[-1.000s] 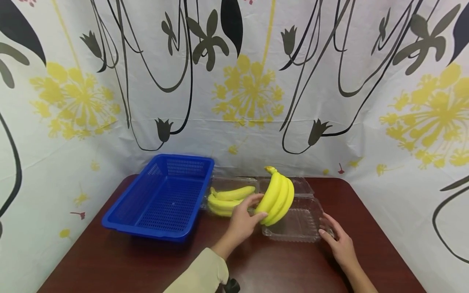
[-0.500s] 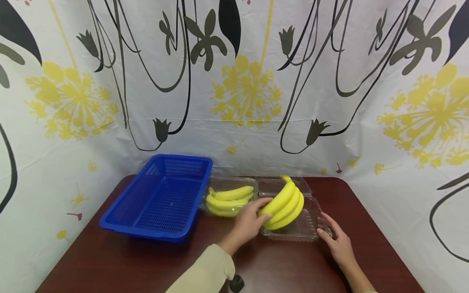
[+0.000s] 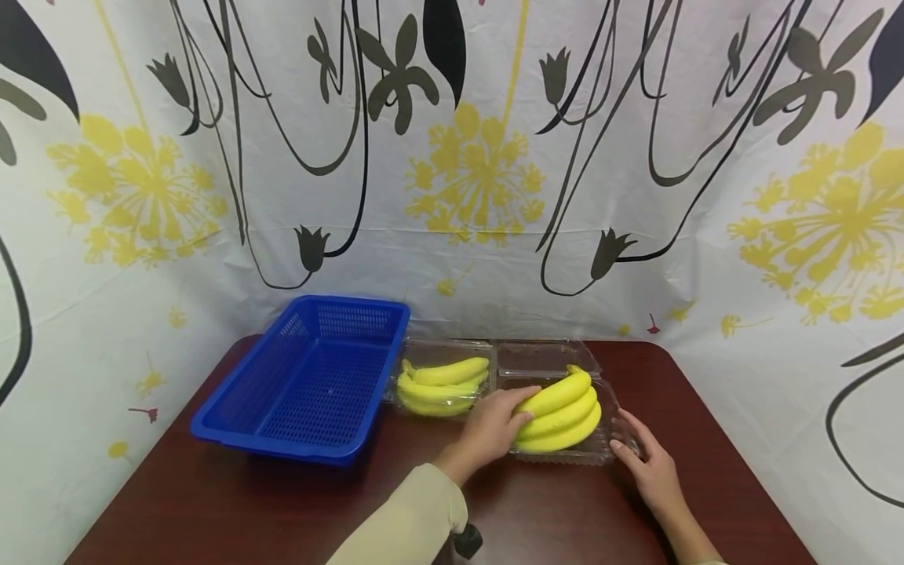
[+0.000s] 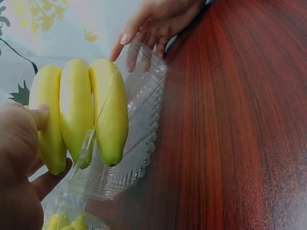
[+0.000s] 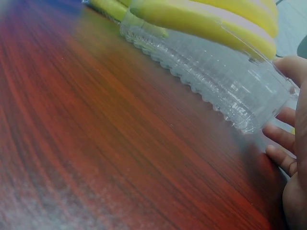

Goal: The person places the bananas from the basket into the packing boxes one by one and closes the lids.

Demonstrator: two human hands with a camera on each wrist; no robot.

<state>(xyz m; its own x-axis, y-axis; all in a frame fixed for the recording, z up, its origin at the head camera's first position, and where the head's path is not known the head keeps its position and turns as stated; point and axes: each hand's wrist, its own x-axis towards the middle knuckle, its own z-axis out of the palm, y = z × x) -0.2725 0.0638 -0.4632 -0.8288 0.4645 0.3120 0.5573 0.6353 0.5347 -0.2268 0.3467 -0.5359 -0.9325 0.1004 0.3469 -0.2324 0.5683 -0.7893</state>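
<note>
In the head view my left hand (image 3: 490, 428) grips a bunch of yellow bananas (image 3: 561, 416) at its left end, thumb on the near side. The bunch lies low over the base of an open clear plastic clamshell container (image 3: 600, 455), partly inside its walls. In the left wrist view the banana tips (image 4: 111, 143) point toward the container's near wall. At the container's right side, my right hand (image 3: 653, 463) holds the rim, thumb and fingers on either side of the clear wall (image 5: 259, 112). Whether the bananas touch the container floor is hidden.
Left of this container stands another clear container (image 3: 487, 353) with bananas (image 3: 441, 388) inside. A blue perforated plastic basket (image 3: 325, 392) sits at the table's left. The dark red wooden table (image 3: 282, 510) backs onto a patterned cloth (image 3: 480, 290).
My left hand has moved right and down with the banana bunch, turning it from upright to nearly level, into the open container. The right hand stays at the container's rim.
</note>
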